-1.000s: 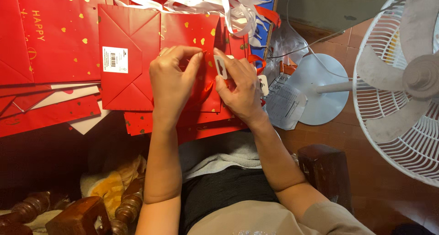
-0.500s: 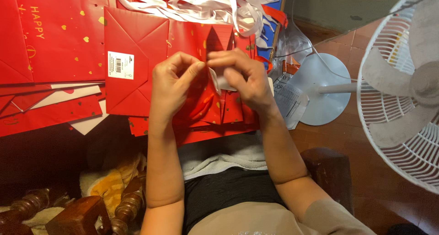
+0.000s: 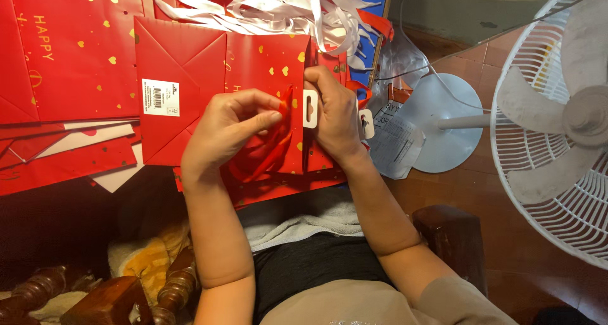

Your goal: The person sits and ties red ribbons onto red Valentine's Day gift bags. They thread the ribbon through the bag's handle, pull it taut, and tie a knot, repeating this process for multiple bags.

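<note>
A flat red paper gift bag with gold hearts and a white barcode sticker lies folded in front of me. My left hand pinches a red ribbon handle near the bag's open edge. My right hand grips that same edge of the bag, beside a white hang tab. More red bags lie under my hands.
Flat red bags are stacked at the left. A heap of white and red ribbons lies at the top. A white standing fan with a round base fills the right side. Dark wooden chair parts sit below.
My hands have spread apart slightly. The left hand now pulls out a red ribbon, and the right hand has shifted up along the bag's edge.
</note>
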